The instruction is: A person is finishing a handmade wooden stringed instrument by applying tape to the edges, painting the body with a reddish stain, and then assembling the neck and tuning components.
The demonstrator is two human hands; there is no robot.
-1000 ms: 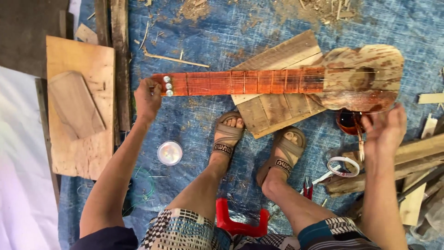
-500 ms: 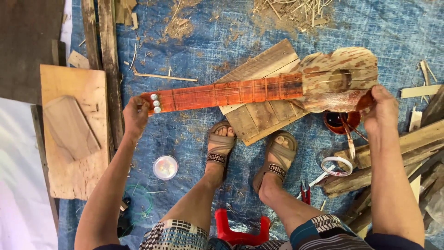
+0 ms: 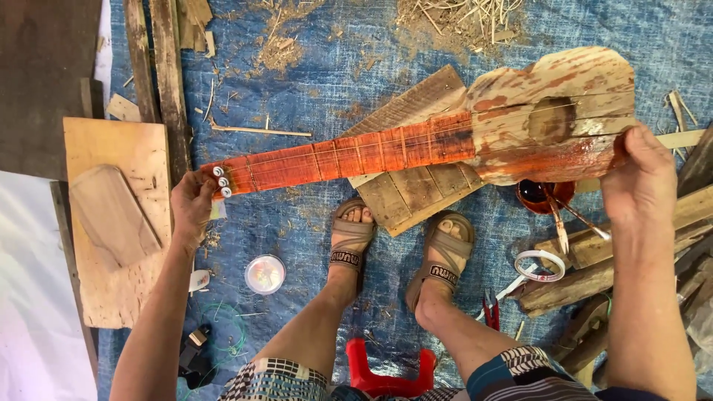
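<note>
A handmade wooden stringed instrument (image 3: 445, 137) with a red-stained neck and a pale, red-smeared body is held level above a blue tarp (image 3: 334, 89). My left hand (image 3: 191, 204) grips the headstock end, beside three white tuning pegs (image 3: 220, 181). My right hand (image 3: 642, 178) holds the bottom edge of the body at the right. Thin strings run along the neck. My two sandalled feet (image 3: 394, 249) rest on the tarp underneath.
A small pot of dark red stain (image 3: 544, 194) with sticks in it sits under the body. A tape roll (image 3: 540, 265), red pliers (image 3: 490, 308), a round lid (image 3: 264, 274), wooden boards (image 3: 115, 223), planks (image 3: 416, 186), shavings (image 3: 460, 18) and a red stool (image 3: 385, 375) lie around.
The instrument has been lifted and tilted, its body end now higher at the right. My right hand went from near the stain pot onto the body's edge. The view shifted closer.
</note>
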